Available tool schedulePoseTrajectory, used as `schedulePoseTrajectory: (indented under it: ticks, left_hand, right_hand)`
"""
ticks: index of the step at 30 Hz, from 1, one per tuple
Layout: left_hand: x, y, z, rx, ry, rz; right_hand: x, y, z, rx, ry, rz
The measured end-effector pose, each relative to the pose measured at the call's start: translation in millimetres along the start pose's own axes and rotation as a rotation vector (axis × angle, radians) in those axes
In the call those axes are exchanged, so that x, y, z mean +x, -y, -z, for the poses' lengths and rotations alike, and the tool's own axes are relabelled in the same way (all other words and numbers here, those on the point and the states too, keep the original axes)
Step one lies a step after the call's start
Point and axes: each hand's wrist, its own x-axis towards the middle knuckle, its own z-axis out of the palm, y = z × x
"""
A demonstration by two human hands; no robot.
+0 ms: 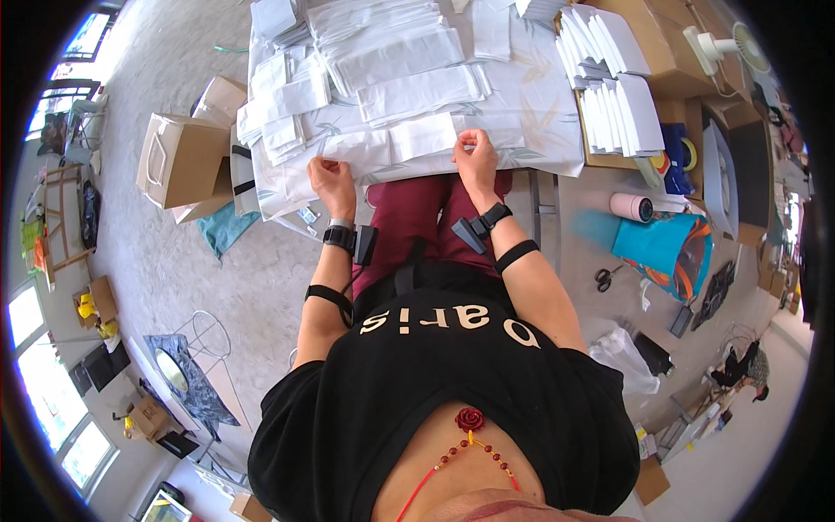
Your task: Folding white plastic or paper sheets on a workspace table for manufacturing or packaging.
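Along the near edge of the table lie two flat white strips end to end, a left strip [355, 148] and a right strip [424, 136]; paper or thin film, I cannot tell. My left hand [331, 184] is closed, its fingertips pinching the outer end of the left strip. At the outer end of the right strip, my right hand [476, 161] has thumb and fingers pressed together on its edge. Whether the two strips join in the middle is unclear. Just beyond them lie a stack of similar white strips [419, 94] and a smaller left pile [296, 94].
A patterned cloth [531, 96] covers the table. Cards or envelopes [622, 117] stand in rows on its right, by a cardboard box [670, 43] and a small fan [726, 45]. A brown carton [178, 161] sits at left; a pink cup [628, 206] and blue bag [657, 248] at right.
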Motion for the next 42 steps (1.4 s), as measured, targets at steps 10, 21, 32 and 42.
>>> schedulePoseTrajectory:
  ticks: [10,21,32,42]
  left_hand:
    - [8,-5,-19,-0.071,-0.012,0.055]
    - [15,-7,-29,-0.201,0.003,0.225]
    - [-2,-30,25,0.148,0.386,-0.338]
    - [5,-28,19,0.094,0.406,-0.293]
  right_hand:
    - [6,-23,9,-0.130,-0.077,0.085]
    - [5,-19,12,-0.211,-0.119,0.169]
    - [4,-21,12,-0.168,-0.122,0.165]
    - [4,-20,14,-0.187,-0.114,0.131]
